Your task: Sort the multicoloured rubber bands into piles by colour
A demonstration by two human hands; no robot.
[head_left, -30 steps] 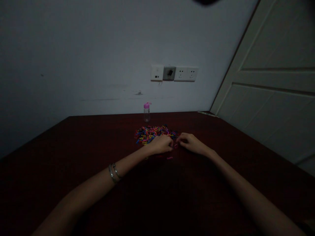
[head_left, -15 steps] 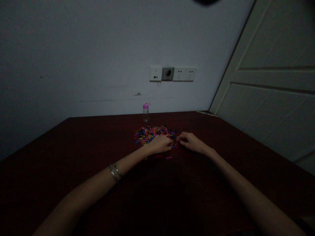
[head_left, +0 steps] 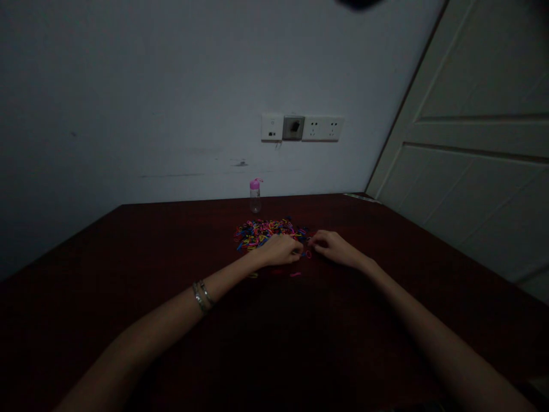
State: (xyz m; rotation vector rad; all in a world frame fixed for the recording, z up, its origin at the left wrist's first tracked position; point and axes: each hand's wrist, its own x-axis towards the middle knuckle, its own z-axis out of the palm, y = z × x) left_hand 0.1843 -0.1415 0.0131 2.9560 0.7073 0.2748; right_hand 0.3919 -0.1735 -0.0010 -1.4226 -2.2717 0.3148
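Observation:
A pile of small multicoloured elastic bands [head_left: 261,230] lies on the dark red table. My left hand [head_left: 281,250] rests at the near right side of the pile, covering part of it. Its fingers are curled closed, and what they hold, if anything, is hidden. Just to the right, my right hand [head_left: 332,247] is bent with thumb and fingertips drawn together at the pile's right edge; anything between them is too small to make out. A pink loop [head_left: 308,254] lies between the two hands. Closer to me is a single pink band [head_left: 295,274], and a yellow band [head_left: 254,276] lies below my left wrist.
A clear bottle with a pink lid [head_left: 255,197] stands behind the pile, near the wall. Wall sockets [head_left: 321,129] sit above the table's back edge. A pale panelled door [head_left: 472,166] rises along the right side. The light is dim.
Both hands stay in nearly the same place, with only slight finger movement. The whole view has shifted very slightly.

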